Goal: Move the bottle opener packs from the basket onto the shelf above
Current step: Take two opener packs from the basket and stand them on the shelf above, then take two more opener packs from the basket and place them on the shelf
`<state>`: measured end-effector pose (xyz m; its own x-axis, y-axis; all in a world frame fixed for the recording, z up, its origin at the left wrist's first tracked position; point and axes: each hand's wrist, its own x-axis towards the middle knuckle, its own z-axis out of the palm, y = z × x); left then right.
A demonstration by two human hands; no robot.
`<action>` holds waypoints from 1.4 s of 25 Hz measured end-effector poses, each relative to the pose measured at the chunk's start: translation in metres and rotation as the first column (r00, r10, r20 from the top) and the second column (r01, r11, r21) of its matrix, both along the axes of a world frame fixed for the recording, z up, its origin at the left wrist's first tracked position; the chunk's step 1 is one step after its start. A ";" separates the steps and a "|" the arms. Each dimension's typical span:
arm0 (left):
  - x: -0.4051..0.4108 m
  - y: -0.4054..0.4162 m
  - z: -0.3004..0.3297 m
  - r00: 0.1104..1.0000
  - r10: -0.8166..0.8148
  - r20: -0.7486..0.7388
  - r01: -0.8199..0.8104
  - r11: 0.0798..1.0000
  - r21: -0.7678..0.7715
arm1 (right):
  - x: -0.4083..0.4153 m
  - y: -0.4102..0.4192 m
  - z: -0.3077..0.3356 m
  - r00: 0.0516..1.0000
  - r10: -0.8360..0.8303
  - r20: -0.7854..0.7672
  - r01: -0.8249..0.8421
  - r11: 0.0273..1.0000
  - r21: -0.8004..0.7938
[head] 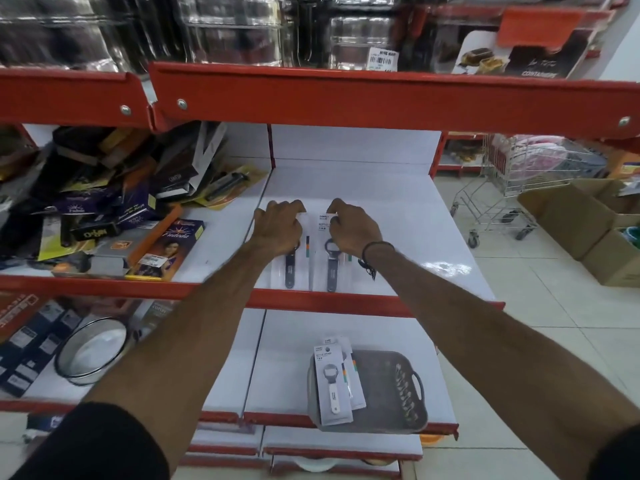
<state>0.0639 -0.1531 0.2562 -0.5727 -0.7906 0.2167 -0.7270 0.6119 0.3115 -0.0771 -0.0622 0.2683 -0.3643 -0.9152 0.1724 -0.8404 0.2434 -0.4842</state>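
Note:
Two bottle opener packs lie flat side by side on the white shelf (pixel 408 216). My left hand (pixel 277 225) rests on the top of the left pack (pixel 294 268), fingers curled over its upper edge. On the top of the right pack (pixel 332 268) sits my right hand (pixel 349 228), gripping its header card. Both packs hold dark openers. One shelf lower stands a grey basket (pixel 391 393) with two more packs leaning in its left side; the front pack (pixel 331 386) shows a white opener, and the second pack (pixel 355 379) is half hidden behind it.
Left of the packs lies a jumbled heap of boxed goods (pixel 114 209). A red shelf lip (pixel 346 98) with steel containers hangs overhead. A glass bowl (pixel 91 353) sits lower left. A shopping trolley (pixel 512 181) and cardboard boxes (pixel 588 223) stand on the floor at right.

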 end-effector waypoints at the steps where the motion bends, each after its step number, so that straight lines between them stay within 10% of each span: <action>1: 0.000 -0.001 0.000 1.000 -0.004 -0.009 0.004 1.000 -0.002 | 0.001 -0.003 -0.002 1.000 -0.004 -0.003 0.004 1.000 0.002; 11: 0.016 0.021 -0.023 0.952 -0.031 0.305 0.011 0.998 0.066 | 0.001 0.004 -0.024 0.957 0.089 -0.275 0.014 0.936 0.353; 18: 0.060 0.107 -0.036 0.998 0.022 -0.065 -0.039 0.961 -0.273 | 0.040 0.092 -0.031 0.877 -0.110 -0.467 -0.050 0.947 -0.316; 22: 0.079 0.166 -0.070 0.979 -0.173 -0.107 0.109 0.890 -0.443 | 0.057 0.147 -0.062 0.786 -0.017 -0.618 -0.261 0.897 -0.357; 35: 0.035 0.164 -0.216 0.949 -0.175 0.263 0.092 0.950 0.300 | 0.017 0.160 -0.205 0.963 0.147 -0.226 -0.031 0.893 0.449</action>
